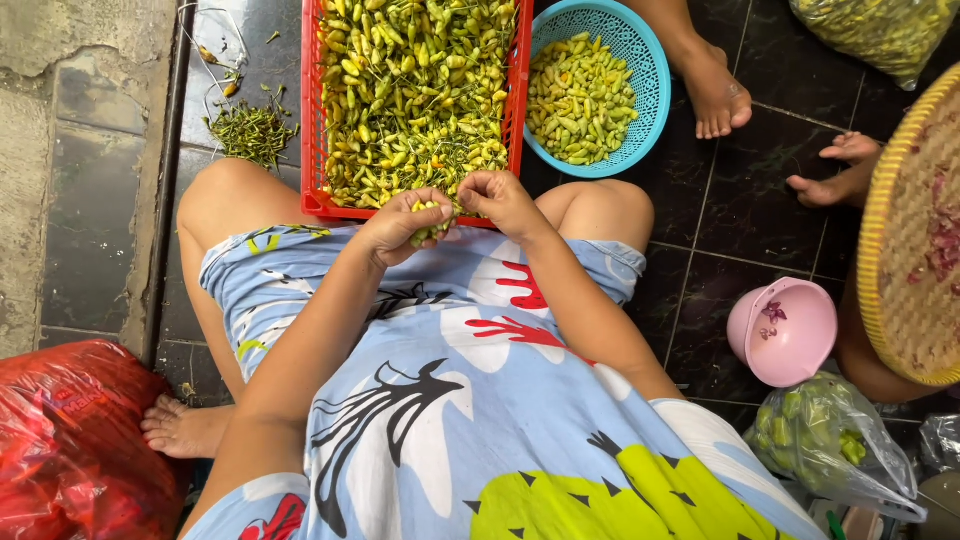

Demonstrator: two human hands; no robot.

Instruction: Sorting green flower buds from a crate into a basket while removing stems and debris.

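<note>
Chillies, small and yellow-green, sit bunched in the left hand, whose fingers curl shut around them just over the near rim of a red crate. The right hand is right beside it, fingers pinched together, but what it grips is too small to tell. Both hands hover above the lap of the person's blue patterned dress.

The crate lies on the dark tiled floor between the knees and is filled with a heap of the same chillies. Touching its right side is a turquoise basket holding more of them. Left of the crate lies a small pile of green stems.

Further right, another person's feet rest on the floor, near a woven yellow tray, a pink bowl and a clear bag of green chillies. A red plastic bag sits at the lower left.
</note>
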